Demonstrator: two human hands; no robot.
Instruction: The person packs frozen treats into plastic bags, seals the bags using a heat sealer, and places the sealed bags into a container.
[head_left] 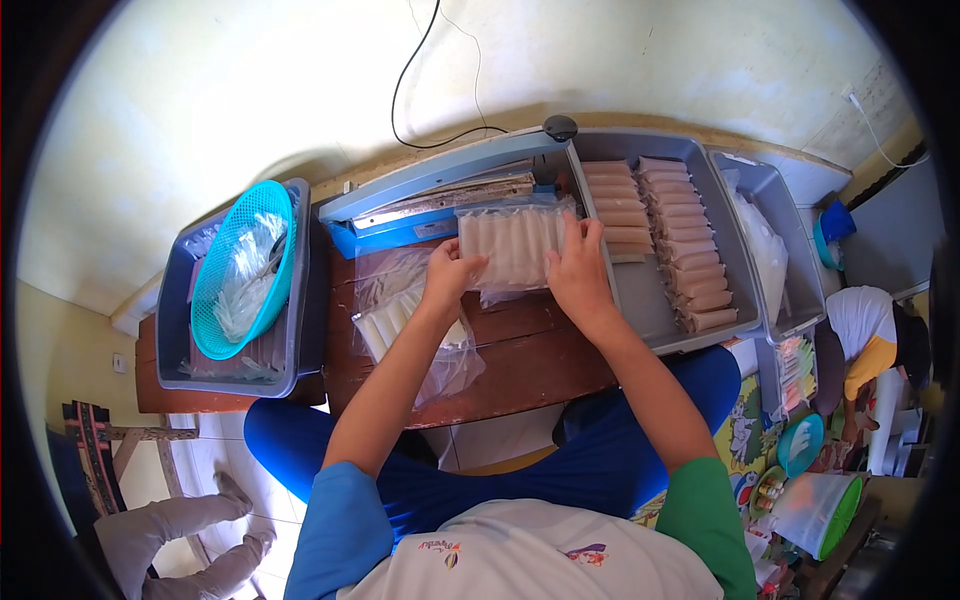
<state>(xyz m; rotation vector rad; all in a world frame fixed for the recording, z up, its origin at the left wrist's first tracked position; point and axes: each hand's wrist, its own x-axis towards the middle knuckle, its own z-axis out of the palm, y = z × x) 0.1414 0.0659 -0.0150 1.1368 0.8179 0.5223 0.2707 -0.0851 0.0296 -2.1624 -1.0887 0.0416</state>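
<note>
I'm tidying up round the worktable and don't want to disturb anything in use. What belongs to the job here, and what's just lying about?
Likely in the job:
- filled clear bag, held in both hands
- second bag of tubes
- blue bag sealer
- gray tray of tubes

Apparently lying about, off to the right:
- green-lidded tub
- turquoise bowl

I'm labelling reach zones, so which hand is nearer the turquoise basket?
Left. The left hand grips the basket-side end of the clear pack, right of the turquoise basket; the right hand is farther away, at the pack's other end.
</note>
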